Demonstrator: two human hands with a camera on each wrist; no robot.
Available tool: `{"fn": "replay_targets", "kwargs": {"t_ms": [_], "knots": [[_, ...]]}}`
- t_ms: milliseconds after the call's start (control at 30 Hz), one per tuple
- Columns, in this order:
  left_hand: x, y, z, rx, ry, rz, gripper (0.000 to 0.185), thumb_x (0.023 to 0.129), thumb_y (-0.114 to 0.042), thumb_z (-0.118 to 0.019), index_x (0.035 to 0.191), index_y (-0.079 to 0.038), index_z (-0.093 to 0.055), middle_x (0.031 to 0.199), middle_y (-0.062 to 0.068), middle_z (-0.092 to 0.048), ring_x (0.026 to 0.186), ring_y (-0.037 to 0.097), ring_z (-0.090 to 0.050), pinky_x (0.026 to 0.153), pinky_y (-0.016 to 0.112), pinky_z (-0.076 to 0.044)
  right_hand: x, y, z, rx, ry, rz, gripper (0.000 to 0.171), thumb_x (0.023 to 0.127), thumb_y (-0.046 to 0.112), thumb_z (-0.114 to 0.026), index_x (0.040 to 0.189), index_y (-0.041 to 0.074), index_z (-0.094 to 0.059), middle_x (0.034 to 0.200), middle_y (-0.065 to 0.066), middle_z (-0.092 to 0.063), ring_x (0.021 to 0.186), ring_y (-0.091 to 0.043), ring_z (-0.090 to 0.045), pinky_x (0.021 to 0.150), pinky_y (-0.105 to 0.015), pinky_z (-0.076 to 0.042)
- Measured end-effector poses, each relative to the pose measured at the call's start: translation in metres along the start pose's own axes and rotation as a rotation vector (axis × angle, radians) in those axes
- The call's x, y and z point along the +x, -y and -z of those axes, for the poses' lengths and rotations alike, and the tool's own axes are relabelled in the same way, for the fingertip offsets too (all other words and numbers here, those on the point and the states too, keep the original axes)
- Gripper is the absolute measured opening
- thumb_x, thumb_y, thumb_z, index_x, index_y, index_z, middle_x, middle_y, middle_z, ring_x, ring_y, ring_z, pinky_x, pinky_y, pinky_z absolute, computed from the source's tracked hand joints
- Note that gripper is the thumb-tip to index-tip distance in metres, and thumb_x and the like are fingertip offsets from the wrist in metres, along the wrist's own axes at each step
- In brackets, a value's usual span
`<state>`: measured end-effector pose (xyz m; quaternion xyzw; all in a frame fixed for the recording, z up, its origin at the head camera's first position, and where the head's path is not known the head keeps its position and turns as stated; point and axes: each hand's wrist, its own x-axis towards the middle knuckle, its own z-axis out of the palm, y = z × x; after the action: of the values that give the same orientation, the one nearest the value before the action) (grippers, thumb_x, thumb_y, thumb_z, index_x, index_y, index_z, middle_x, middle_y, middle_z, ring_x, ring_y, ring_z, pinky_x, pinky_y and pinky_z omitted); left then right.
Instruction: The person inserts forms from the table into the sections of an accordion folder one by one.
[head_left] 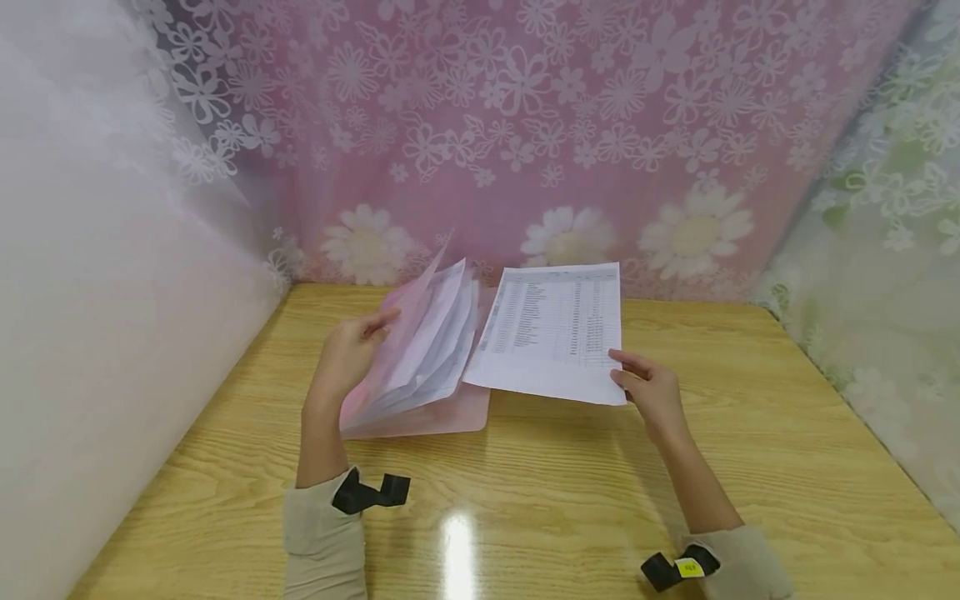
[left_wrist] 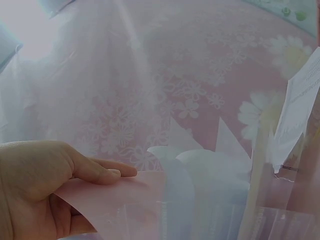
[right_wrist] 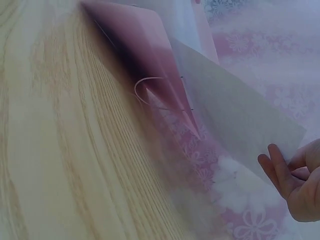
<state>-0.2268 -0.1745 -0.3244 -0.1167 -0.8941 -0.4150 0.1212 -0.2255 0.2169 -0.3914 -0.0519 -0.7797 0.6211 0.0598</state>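
A pink folder (head_left: 457, 418) with several clear sleeves of papers (head_left: 442, 350) stands partly fanned open left of the middle of the table. My left hand (head_left: 345, 358) grips its raised front cover (left_wrist: 120, 197) between thumb and fingers, and the sleeves (left_wrist: 215, 180) spread beside it in the left wrist view. To the right, a white sheet printed with a table (head_left: 551, 333) is tilted up, its left edge overlapping the folder in the head view. Its lower right corner is pinched by my right hand (head_left: 656, 396). The right wrist view shows the sheet's plain back (right_wrist: 240, 107).
The wood-grain table (head_left: 570, 500) carries the folder. A pink flowered curtain (head_left: 480, 100) hangs along its back edge, with a white wall-like sheet (head_left: 112, 292) on the left and a pale flowered cloth (head_left: 885, 250) on the right. A thin loop (right_wrist: 137, 90) sticks out from the folder.
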Motion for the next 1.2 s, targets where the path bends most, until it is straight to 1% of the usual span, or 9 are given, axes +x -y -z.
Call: {"fn": "replay_targets", "kwargs": {"t_ms": [100,200,267,400,467,600,700,833,1200], "knots": [[0.000,0.000,-0.001,-0.002,0.005,0.001,0.033,0.096,-0.007,-0.046,0.127,-0.006,-0.057,0.120,0.013,-0.058,0.079,0.023,-0.048,0.064,0.035,-0.035,-0.002,0.001,-0.001,0.002,0.007,-0.001,0.040,0.091,0.009,-0.057,0.129,-0.004,-0.051,0.130,-0.021,-0.046,0.084,-0.006,-0.058,0.070,-0.020,-0.048],[0.000,0.000,-0.002,-0.004,0.002,0.000,0.033,0.096,-0.007,-0.046,0.126,-0.007,-0.057,0.120,0.012,-0.058,0.070,0.023,-0.044,0.061,0.034,-0.033,-0.003,0.002,-0.003,-0.001,0.016,-0.001,0.040,0.091,0.009,-0.057,0.129,-0.003,-0.051,0.130,-0.020,-0.047,0.085,-0.008,-0.059,0.071,-0.021,-0.049],[0.000,0.000,-0.002,-0.007,-0.002,-0.004,0.033,0.095,-0.007,-0.047,0.126,-0.007,-0.058,0.119,0.013,-0.058,0.069,0.023,-0.044,0.060,0.034,-0.033,-0.004,0.003,-0.005,-0.007,0.020,-0.001,0.040,0.091,0.009,-0.057,0.129,-0.003,-0.051,0.131,-0.019,-0.047,0.086,-0.008,-0.059,0.071,-0.022,-0.049],[-0.001,0.001,-0.002,-0.008,-0.005,-0.011,0.033,0.095,-0.007,-0.047,0.126,-0.006,-0.058,0.119,0.013,-0.058,0.074,0.023,-0.046,0.063,0.034,-0.034,-0.006,0.005,-0.007,-0.005,0.030,0.004,0.040,0.091,0.010,-0.057,0.128,-0.003,-0.051,0.130,-0.020,-0.047,0.086,-0.009,-0.059,0.070,-0.022,-0.049],[-0.001,0.000,-0.001,-0.010,-0.004,-0.008,0.033,0.095,-0.007,-0.046,0.126,-0.006,-0.058,0.119,0.013,-0.058,0.071,0.023,-0.044,0.062,0.034,-0.033,-0.007,0.007,-0.008,-0.001,0.041,0.011,0.040,0.091,0.009,-0.057,0.128,-0.003,-0.051,0.130,-0.020,-0.047,0.085,-0.009,-0.060,0.070,-0.023,-0.049],[-0.002,-0.001,-0.001,-0.007,-0.005,-0.003,0.032,0.095,-0.007,-0.047,0.126,-0.006,-0.058,0.119,0.013,-0.059,0.072,0.024,-0.045,0.062,0.034,-0.033,-0.009,0.009,-0.011,0.006,0.062,0.029,0.040,0.090,0.008,-0.057,0.128,-0.004,-0.051,0.129,-0.021,-0.048,0.085,-0.009,-0.060,0.071,-0.023,-0.049],[-0.003,-0.001,-0.001,-0.005,-0.009,-0.003,0.032,0.095,-0.007,-0.047,0.125,-0.006,-0.058,0.118,0.014,-0.059,0.078,0.024,-0.048,0.065,0.035,-0.034,-0.011,0.011,-0.013,0.005,0.068,0.028,0.040,0.090,0.009,-0.058,0.128,-0.004,-0.052,0.128,-0.021,-0.048,0.086,-0.011,-0.060,0.071,-0.024,-0.049],[-0.003,-0.001,0.000,0.000,-0.009,-0.003,0.032,0.095,-0.007,-0.047,0.126,-0.006,-0.058,0.119,0.014,-0.058,0.082,0.025,-0.049,0.068,0.036,-0.035,-0.013,0.013,-0.017,0.001,0.072,0.024,0.040,0.090,0.009,-0.059,0.127,-0.004,-0.053,0.126,-0.022,-0.050,0.087,-0.013,-0.061,0.072,-0.026,-0.050],[0.000,-0.001,0.000,-0.002,-0.016,-0.032,0.032,0.095,-0.005,-0.047,0.124,-0.004,-0.059,0.118,0.014,-0.059,0.084,0.024,-0.049,0.070,0.035,-0.035,-0.018,0.016,-0.024,0.011,0.116,0.014,0.039,0.089,0.008,-0.060,0.125,-0.004,-0.054,0.124,-0.022,-0.051,0.086,-0.015,-0.061,0.071,-0.026,-0.050]]}}
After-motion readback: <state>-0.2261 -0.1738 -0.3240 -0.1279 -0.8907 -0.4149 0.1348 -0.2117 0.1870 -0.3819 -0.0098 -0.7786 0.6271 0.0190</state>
